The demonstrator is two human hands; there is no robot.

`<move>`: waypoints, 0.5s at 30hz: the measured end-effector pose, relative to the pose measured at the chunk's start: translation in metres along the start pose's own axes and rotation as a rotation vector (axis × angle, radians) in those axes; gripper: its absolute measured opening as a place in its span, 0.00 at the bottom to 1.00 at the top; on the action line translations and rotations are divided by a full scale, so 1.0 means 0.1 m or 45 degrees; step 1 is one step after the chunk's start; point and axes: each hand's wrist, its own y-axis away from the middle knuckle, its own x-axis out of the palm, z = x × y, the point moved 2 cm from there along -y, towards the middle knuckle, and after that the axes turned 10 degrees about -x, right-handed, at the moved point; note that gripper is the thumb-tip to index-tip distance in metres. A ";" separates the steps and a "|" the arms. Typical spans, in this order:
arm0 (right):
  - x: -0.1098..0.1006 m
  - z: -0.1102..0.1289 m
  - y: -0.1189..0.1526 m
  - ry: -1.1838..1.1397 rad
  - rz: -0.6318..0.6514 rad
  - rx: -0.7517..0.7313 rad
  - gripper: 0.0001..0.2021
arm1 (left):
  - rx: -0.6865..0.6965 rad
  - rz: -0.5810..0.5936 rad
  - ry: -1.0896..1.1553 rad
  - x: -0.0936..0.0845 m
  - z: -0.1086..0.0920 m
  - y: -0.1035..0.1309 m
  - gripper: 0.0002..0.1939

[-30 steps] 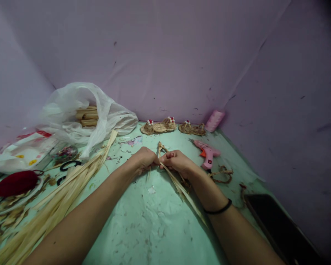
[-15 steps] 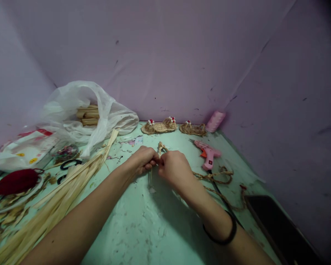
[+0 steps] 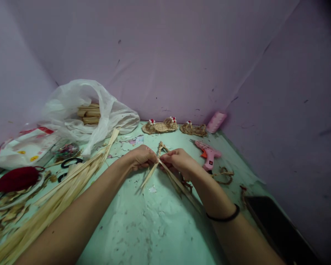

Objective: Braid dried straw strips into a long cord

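Note:
Both my hands meet at a braid of dried straw-like strips (image 3: 160,146) over the middle of the table. My left hand (image 3: 143,157) is closed, pinching the strips just below the braided part. From the other side my right hand (image 3: 178,160) pinches them too, its fingertips close to the left ones. Loose pale strip ends (image 3: 149,177) hang down toward me below the left fingers. More strips (image 3: 182,186) trail down to the right, under my right wrist. The exact grip of the fingertips is partly hidden.
Small woven slippers with beads (image 3: 165,127) sit by the back wall, beside a pink thread spool (image 3: 216,122). A pink glue gun (image 3: 209,154) and a phone (image 3: 278,224) lie right. Left are long pale strips (image 3: 71,195), scissors (image 3: 71,162), red yarn (image 3: 18,179) and a plastic bag (image 3: 99,92).
My right hand has turned and opened out from a fist-like hold into a pinch. The loose strip ends now spread apart to left and right below my hands.

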 end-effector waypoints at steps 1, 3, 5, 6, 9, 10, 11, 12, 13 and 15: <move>0.04 -0.02 0.01 -0.080 0.055 0.051 0.06 | 0.016 0.005 -0.007 0.00 0.00 0.00 0.08; 0.12 -0.04 0.03 -0.156 0.083 0.094 0.07 | 0.058 0.012 -0.038 0.02 0.00 0.01 0.06; 0.16 -0.06 0.03 -0.144 0.026 0.074 0.07 | 0.104 0.004 -0.096 0.03 -0.04 0.04 0.04; 0.17 -0.07 0.02 -0.112 -0.015 0.054 0.07 | 0.124 -0.019 -0.137 0.04 -0.06 0.08 0.03; 0.18 -0.11 -0.01 -0.052 -0.080 0.017 0.06 | 0.127 -0.131 -0.327 0.02 -0.16 0.21 0.03; 0.18 -0.12 -0.02 -0.058 -0.084 0.012 0.06 | 0.106 -0.165 -0.403 0.01 -0.19 0.27 0.03; 0.19 -0.13 -0.03 -0.071 -0.083 0.005 0.05 | 0.082 -0.195 -0.477 0.01 -0.22 0.32 0.04; 0.19 -0.14 -0.04 -0.082 -0.080 -0.007 0.05 | 0.068 -0.228 -0.545 0.03 -0.25 0.37 0.04; 0.19 -0.15 -0.04 -0.089 -0.083 -0.026 0.05 | 0.076 -0.280 -0.600 0.06 -0.27 0.42 0.03; 0.19 -0.16 -0.05 -0.096 -0.101 -0.073 0.06 | 0.140 -0.435 -0.650 0.16 -0.30 0.51 0.02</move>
